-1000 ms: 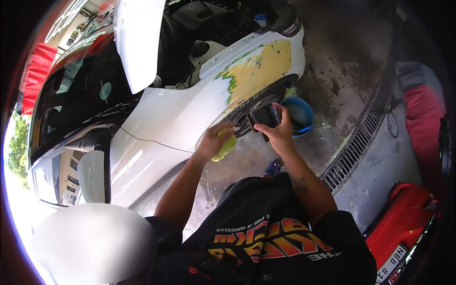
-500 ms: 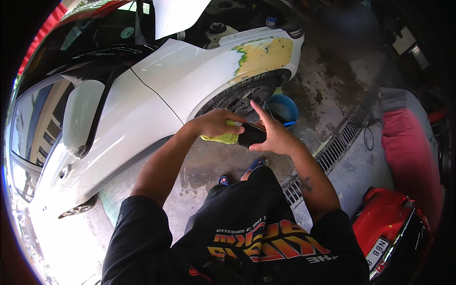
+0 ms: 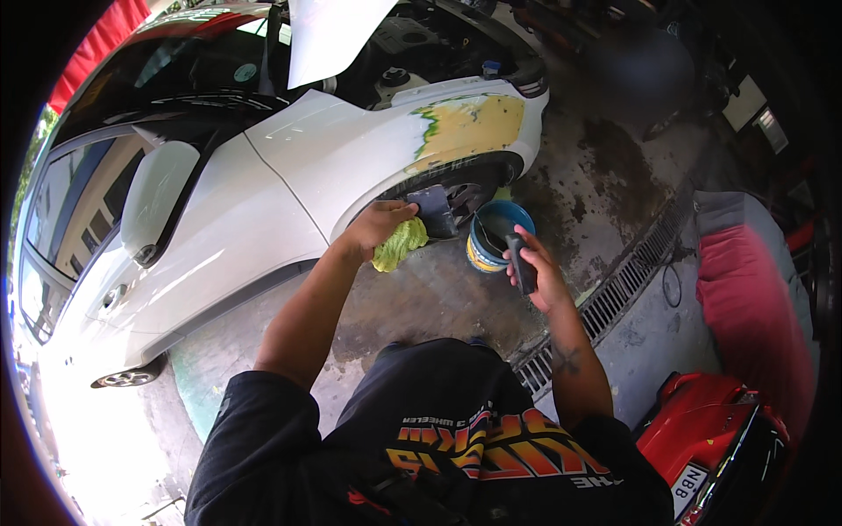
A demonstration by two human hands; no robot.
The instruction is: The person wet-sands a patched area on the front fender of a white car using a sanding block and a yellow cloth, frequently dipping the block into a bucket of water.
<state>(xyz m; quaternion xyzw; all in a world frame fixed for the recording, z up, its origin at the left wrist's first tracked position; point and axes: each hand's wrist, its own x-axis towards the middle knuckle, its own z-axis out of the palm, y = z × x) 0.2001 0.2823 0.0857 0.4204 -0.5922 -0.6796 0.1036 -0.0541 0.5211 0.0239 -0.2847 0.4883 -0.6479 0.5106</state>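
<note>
1. My left hand (image 3: 379,226) is up in front of me, near the side of the white car (image 3: 246,210).
2. That hand is closed around two things: a soft yellow-green cloth (image 3: 399,245) and a dark flat sheet (image 3: 434,210).
3. The cloth hangs out under my palm. The dark sheet sticks up from my fingers, toward the front wheel (image 3: 456,188).
4. My right hand (image 3: 537,272) is a little lower and off to the right, well apart from my left hand.
5. My right hand is wrapped tight around a small dark block (image 3: 523,263). The block stands almost straight up in my grip.
6. A blue bucket (image 3: 495,237) sits on the ground between my two hands. It is just below the wheel, and my right hand is just beside its rim.
7. I cannot tell what is inside the bucket. It looks dark in there.
8. The car has a big yellow patch (image 3: 474,127) on its front side, above the wheel. The patch has green along its left edge.
9. The hood of the car is up, and I can see dark parts inside.
10. The floor is grey concrete (image 3: 605,184) with dark wet spots.
11. A long metal drain grate (image 3: 614,289) runs along the floor on my right.
12. A red thing (image 3: 719,430) is down by my right arm, in the corner.
</note>
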